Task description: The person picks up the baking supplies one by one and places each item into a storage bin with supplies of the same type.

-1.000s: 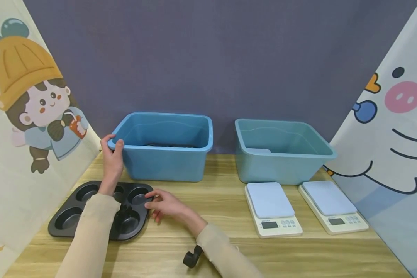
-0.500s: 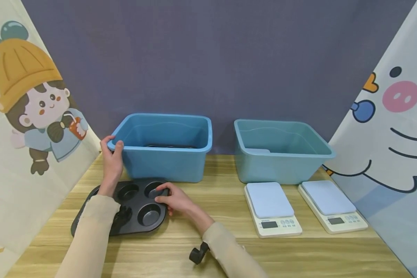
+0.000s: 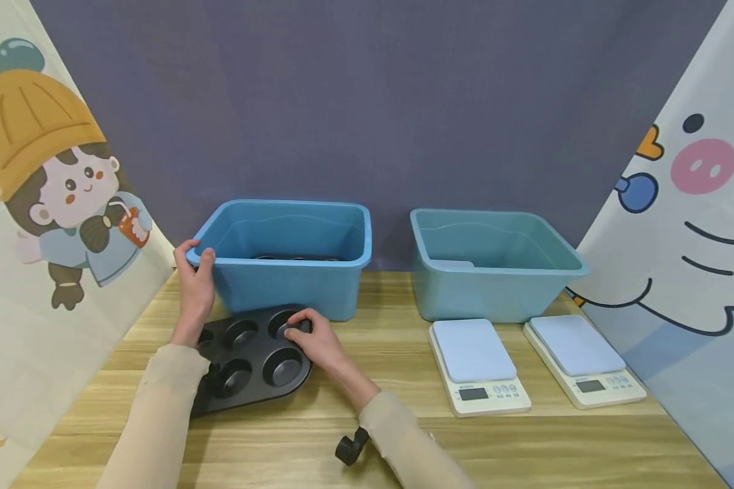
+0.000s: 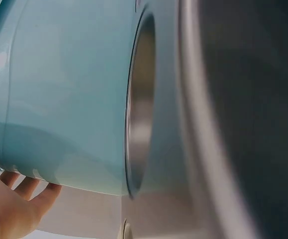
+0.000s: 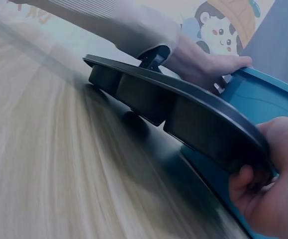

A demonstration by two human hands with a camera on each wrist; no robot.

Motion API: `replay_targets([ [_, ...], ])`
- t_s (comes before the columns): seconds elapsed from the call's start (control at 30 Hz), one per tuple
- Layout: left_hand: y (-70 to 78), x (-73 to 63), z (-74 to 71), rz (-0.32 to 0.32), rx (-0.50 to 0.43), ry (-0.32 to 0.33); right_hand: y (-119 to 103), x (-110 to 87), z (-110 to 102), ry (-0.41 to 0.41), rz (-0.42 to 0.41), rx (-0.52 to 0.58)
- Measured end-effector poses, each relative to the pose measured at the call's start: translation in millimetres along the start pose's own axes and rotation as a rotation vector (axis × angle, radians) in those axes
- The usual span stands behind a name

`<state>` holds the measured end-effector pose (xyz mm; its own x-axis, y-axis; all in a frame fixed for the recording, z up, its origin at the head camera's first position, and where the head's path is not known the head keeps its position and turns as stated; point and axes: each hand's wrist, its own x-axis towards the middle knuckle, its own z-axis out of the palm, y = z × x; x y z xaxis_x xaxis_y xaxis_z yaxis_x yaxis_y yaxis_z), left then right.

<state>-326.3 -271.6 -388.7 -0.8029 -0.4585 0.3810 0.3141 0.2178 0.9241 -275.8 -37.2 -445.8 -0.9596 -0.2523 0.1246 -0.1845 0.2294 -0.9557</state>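
My right hand (image 3: 325, 341) pinches the right edge of a black muffin pan (image 3: 257, 387). Seen from the right wrist, the pan (image 5: 148, 97) hangs raised off the tabletop at that edge, its cup undersides showing. My left hand (image 3: 196, 285) grips the rim of a blue plastic bin (image 3: 293, 288) at the near left corner, fingers over the rim and thumb in front. Part of the pan lies under my left forearm and is hidden by it. Inside the blue bin, dark round edges (image 3: 296, 257) just show. The left wrist view has the pan's cups very close to the camera.
A teal bin (image 3: 495, 295) stands to the right, with a pale flat item (image 3: 452, 264) inside. Two white kitchen scales (image 3: 476, 350) (image 3: 578, 344) sit in front of it on the wooden table (image 3: 556, 448). A dark curtain (image 3: 391, 122) hangs behind.
My right hand has taken hold of the muffin pan and drawn it to the right, raising its right edge in front of the blue bin. The left hand stays on the bin's rim.
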Motion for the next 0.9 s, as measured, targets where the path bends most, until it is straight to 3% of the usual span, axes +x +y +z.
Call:
replay_targets([
  [0.2, -4.6, 1.9, -0.8, 0.008, 0.013, 0.013, 1, 0.4, -7, 0.04, -0.017, -0.042],
  [0.9, -5.6, 5.1, -1.8, -0.02, 0.038, -0.001, 2, -2.5, -13, 0.077, -0.024, 0.014],
])
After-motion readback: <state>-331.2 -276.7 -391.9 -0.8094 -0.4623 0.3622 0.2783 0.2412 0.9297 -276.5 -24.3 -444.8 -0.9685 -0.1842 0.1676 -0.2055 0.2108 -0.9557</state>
